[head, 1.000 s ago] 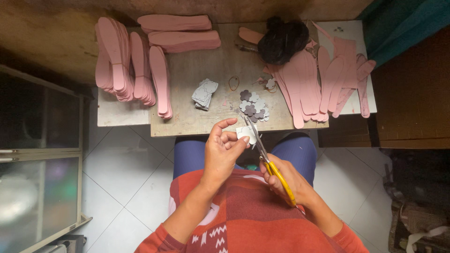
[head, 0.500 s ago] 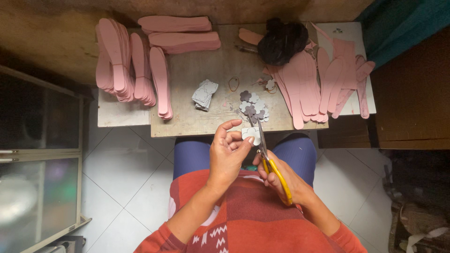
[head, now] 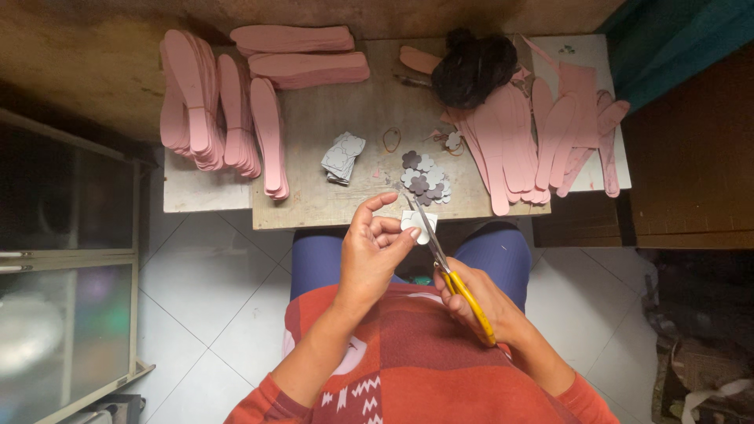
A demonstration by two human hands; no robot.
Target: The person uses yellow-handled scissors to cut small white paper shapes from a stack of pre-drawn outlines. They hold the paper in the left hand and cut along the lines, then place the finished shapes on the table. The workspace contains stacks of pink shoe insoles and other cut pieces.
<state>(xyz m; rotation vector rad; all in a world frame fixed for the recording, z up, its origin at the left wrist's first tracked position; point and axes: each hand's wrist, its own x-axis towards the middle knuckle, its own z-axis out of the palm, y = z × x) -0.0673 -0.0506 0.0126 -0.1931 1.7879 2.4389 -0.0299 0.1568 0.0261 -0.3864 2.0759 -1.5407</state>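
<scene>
Scissors [head: 452, 271] cutting a small pale piece [head: 419, 226] just below the worktop [head: 345, 204] edge.
Left hand [head: 373, 255] fingers pinch the piece; right hand [head: 479, 302] fingers clamp the yellow handles, loops mostly hidden.

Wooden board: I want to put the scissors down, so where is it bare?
Bare wood lies between the upright pink strips and the grey folded stack, and along the near edge. The right side is crowded with fanned pink strips and small flower cutouts.

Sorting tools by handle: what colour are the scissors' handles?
Yellow. The scissors in the right hand show best in the head view.
</scene>
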